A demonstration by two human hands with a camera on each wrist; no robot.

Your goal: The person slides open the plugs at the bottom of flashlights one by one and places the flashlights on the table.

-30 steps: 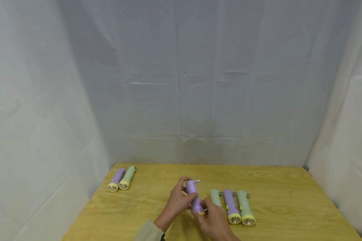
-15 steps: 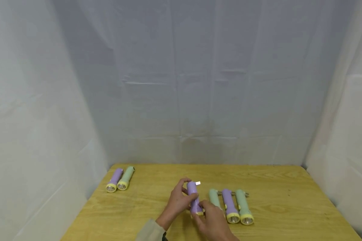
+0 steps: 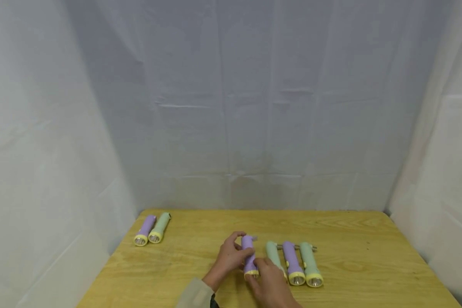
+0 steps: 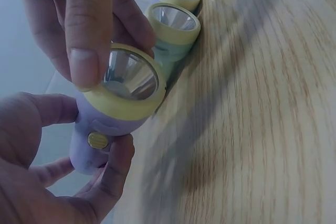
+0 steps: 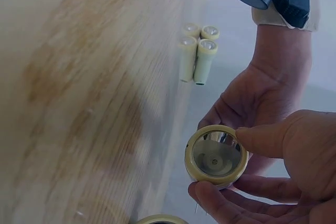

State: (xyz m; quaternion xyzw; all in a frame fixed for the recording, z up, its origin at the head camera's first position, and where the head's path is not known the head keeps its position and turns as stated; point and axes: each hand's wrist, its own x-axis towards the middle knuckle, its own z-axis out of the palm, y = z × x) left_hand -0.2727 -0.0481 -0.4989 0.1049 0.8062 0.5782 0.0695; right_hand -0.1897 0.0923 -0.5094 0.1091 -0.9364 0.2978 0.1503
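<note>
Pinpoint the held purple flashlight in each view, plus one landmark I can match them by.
Head: low, slightly right of centre, the purple flashlight.
Left wrist: left of centre, the purple flashlight, yellow-rimmed end uppermost.
Right wrist: just below and right of centre, the purple flashlight, seen end-on.
Shared landmark: the wooden table, around it in the head picture, to its right in the left wrist picture, to its left in the right wrist picture.

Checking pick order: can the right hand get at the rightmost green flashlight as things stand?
Probably yes: bare tabletop right of the rightmost green flashlight leaves that side open. The right hand would first need to release the held purple flashlight, which the left hand also grips.
</note>
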